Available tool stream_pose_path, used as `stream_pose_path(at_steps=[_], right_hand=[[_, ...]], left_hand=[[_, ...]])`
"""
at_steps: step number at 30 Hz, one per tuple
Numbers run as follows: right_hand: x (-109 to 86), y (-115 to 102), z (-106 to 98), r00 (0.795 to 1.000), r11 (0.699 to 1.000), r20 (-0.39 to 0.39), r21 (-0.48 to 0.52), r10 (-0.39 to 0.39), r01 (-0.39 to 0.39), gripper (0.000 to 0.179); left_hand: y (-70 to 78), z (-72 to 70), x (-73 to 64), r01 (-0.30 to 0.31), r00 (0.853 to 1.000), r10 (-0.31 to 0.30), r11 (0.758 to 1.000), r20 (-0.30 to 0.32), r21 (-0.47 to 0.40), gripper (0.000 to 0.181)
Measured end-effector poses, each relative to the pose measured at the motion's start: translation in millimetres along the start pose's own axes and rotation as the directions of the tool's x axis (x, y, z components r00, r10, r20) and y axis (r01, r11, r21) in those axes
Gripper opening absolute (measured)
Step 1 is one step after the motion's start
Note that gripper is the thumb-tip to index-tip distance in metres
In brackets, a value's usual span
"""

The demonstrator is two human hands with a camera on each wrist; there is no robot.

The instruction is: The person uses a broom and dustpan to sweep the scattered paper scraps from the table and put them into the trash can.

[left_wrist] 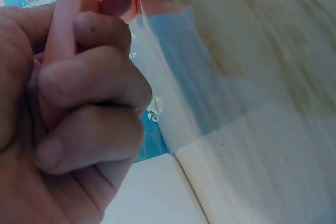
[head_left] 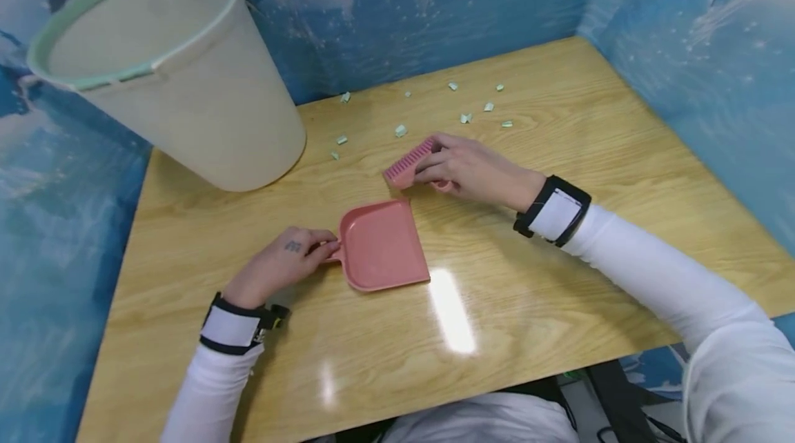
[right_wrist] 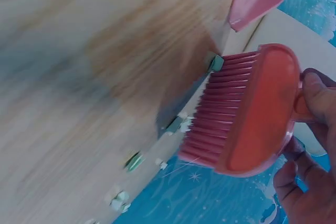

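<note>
- Dustpan lies to the right of the bucket and nearer the person; its handle is mostly covered, and the left wrist view cuts off much of its pan.
- Gripped by the right hand, the brush is to the bucket's right, its handle partly hidden; whether the bristles touch the table cannot be told.
- Fingers of the left hand curl round the dustpan's handle.
- Within the bucket only part of the inner wall shows; its bottom, and anything lying there, is out of sight. Outside it is whitish, with a pale green rim.
- Shallow and pink, the dustpan has rounded corners by the handle and a straight front edge facing away from the bucket.
- Pink bristles stand in close tufts along the brush.
- Small pale green scraps are scattered right of the bucket, their material unclear.
</note>
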State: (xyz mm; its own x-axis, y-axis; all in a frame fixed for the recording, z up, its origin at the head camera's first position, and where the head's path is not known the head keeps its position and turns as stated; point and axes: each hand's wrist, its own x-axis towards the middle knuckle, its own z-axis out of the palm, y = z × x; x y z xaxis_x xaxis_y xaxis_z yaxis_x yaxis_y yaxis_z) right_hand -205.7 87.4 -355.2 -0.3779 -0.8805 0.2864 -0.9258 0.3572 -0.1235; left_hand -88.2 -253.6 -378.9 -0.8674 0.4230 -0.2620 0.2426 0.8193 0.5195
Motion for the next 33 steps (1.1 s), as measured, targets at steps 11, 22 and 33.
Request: stream_pose_path(at_steps=[11,22,33], right_hand=[[-48.8,7.7,-21.4,1.0,1.0,0.006,-0.015,-0.019,0.019,0.037],[-56.4,17.8,-24.1,0.994,0.998,-0.088,0.005,0.063,-0.063,0.029],[-86.3,-5.6,-17.8,0.996,1.0,-0.082,-0.026,-0.018,0.016,0.043]], left_hand=[[4.8,-1.7,6.9,0.022,1.0,-0.022,1.0,0.013,0.019,0.024],[9.5,0.8,11.8,0.019,1.0,-0.019,1.0,0.015,-0.014,0.023],[7.0,5.1,15.3,0.03,1.0,-0.03,0.999,-0.003,0.026,0.025]])
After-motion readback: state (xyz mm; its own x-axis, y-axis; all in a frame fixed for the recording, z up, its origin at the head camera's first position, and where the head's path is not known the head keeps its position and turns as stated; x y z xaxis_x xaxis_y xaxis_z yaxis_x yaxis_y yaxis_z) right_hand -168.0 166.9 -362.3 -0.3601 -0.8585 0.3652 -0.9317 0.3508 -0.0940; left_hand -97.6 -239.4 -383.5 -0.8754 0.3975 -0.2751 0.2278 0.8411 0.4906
